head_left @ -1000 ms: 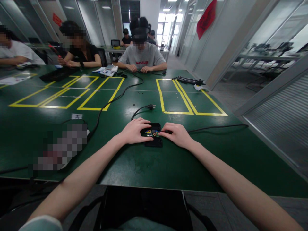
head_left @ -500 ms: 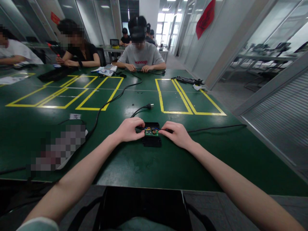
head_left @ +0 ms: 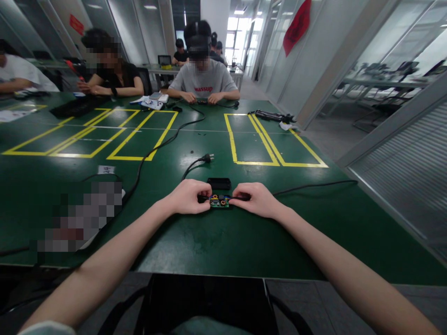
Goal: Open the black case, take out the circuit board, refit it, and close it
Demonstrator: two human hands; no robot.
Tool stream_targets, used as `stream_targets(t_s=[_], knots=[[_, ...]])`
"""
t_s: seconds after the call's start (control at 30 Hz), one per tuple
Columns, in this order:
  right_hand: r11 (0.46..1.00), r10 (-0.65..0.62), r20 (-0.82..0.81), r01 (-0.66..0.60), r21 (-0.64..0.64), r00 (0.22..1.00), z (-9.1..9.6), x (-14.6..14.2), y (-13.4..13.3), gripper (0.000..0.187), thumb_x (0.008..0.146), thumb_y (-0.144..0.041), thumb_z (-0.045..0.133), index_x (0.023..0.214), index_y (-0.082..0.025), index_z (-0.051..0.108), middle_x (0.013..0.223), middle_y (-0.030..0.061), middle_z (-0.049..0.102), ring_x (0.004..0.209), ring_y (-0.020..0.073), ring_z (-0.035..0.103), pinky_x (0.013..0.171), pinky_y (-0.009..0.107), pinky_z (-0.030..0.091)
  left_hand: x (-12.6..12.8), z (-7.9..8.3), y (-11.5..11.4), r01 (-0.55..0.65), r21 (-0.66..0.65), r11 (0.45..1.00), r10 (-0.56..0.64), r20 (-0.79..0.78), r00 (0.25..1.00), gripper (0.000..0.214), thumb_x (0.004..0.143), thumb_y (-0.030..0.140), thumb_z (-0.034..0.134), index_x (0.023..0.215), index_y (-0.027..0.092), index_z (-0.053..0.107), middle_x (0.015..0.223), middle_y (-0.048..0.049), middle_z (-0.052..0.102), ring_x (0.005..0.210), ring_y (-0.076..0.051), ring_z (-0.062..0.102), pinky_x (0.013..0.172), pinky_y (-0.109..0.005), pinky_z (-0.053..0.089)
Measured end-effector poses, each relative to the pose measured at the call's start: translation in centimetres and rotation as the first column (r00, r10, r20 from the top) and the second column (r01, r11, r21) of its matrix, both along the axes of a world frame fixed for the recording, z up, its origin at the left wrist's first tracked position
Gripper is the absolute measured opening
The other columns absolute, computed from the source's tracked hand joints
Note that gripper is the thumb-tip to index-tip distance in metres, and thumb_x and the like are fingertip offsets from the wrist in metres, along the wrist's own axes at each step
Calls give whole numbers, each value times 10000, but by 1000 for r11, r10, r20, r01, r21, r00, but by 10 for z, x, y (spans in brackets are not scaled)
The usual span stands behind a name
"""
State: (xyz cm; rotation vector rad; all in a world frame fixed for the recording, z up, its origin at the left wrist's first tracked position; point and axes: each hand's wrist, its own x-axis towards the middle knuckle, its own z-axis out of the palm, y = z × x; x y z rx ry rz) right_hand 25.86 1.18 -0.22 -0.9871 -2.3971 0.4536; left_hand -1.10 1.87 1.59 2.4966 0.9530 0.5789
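Observation:
A small green circuit board (head_left: 219, 203) with coils and blue wires lies level between my hands. My left hand (head_left: 190, 195) is closed at the board's left end, its fingers around the black cable there and its thumb by the board's edge. At the right end, my right hand (head_left: 256, 197) pinches the other black cable (head_left: 242, 197), thumb and fingers touching near the board. Just beyond the board, a black plastic case half (head_left: 219, 183) rests on the table. The second case half, seen earlier on the near side, is out of sight, perhaps under the board.
A power plug (head_left: 208, 158) lies beyond my left hand on the green table (head_left: 223, 246). One cord (head_left: 314, 184) runs right. To the left is a blurred-out object (head_left: 87, 214). Yellow tape rectangles (head_left: 256, 164) and a folded tripod (head_left: 272, 115) lie farther off. A co-worker (head_left: 202, 77) sits opposite.
Both hands have drawn the circuit board toward me. The far case half now shows fully, while the near one has gone from sight. The plug has shifted slightly left.

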Motion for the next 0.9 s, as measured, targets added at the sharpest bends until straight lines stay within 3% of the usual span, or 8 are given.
stream_targets(t_s=[0.17,0.53,0.73,0.9], knots=[[999,-13,-20,12,-38,1000,1,5,4,234,922,-401,713,814,-195,685,735,13,686,622,133,583,595,249,412,-2,0,4,7,-60,998,-4,58,998,124,731,227,591,795,174,684,661,11,629,574,-119,546,576,-222,410],[999,34,-80,-37,-36,996,3,8,6,125,945,-283,634,893,-194,704,822,39,706,714,163,635,681,286,494,-7,-5,11,-14,-62,998,20,106,994,148,768,213,603,840,158,720,756,-7,634,624,-116,530,596,-222,418],[999,47,-61,-48,-14,997,3,8,6,141,975,-276,625,909,-201,724,851,43,720,748,173,659,705,298,510,-9,-6,15,39,-72,997,-29,134,991,88,800,197,597,769,154,667,841,-26,622,711,-129,576,666,-237,448],[997,59,-28,-57,46,998,2,8,5,152,981,-276,621,921,-208,742,888,54,738,790,188,693,741,311,531,-9,-6,17,30,-69,997,-22,118,993,72,772,188,614,710,157,634,757,1,567,679,-129,563,648,-237,424]])
